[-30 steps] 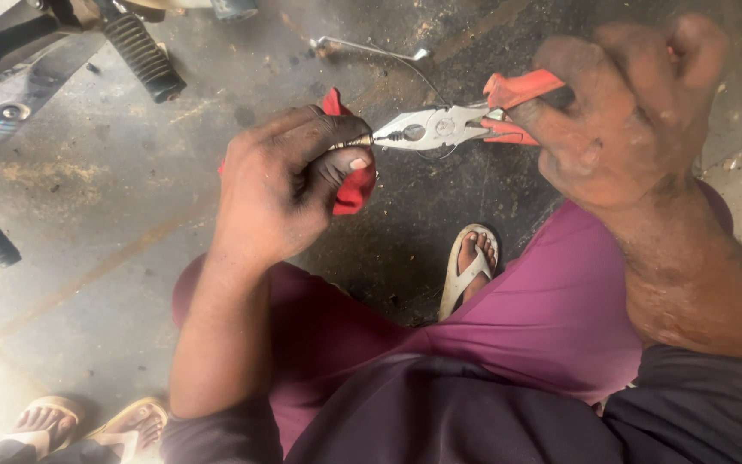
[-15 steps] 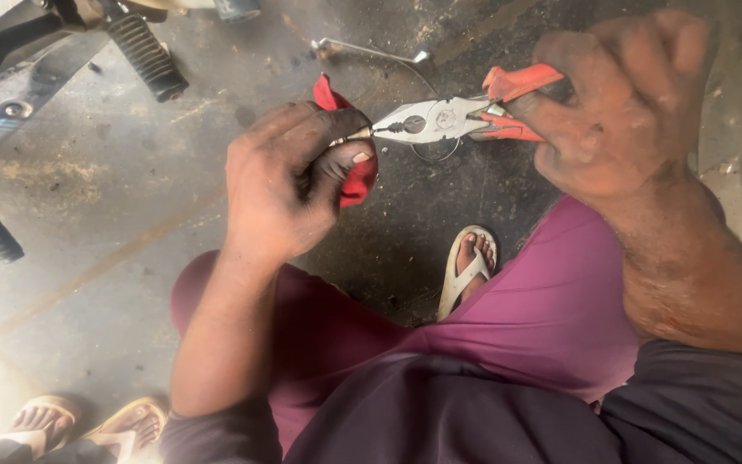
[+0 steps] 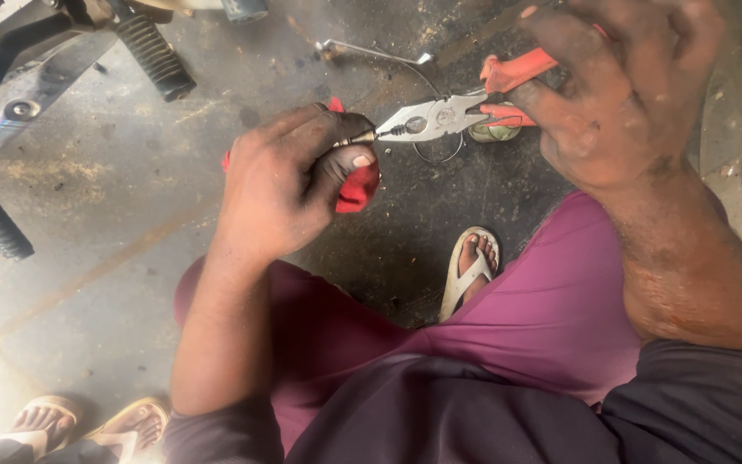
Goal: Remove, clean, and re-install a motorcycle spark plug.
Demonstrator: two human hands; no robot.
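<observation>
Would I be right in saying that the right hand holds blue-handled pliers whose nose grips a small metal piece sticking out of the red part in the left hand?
Not quite: the head view shows the pliers in the right hand have orange-red handles, not blue. The rest holds: their nose grips the small metal piece protruding from the red part held in the left hand.

The pliers [image 3: 440,116] I hold are steel-nosed with orange handles, lying roughly level, nose pointing left, jaws closed on a small brass-coloured metal tip [image 3: 355,139]. That tip sticks out of the red part [image 3: 355,185] wrapped in my fist.
</observation>
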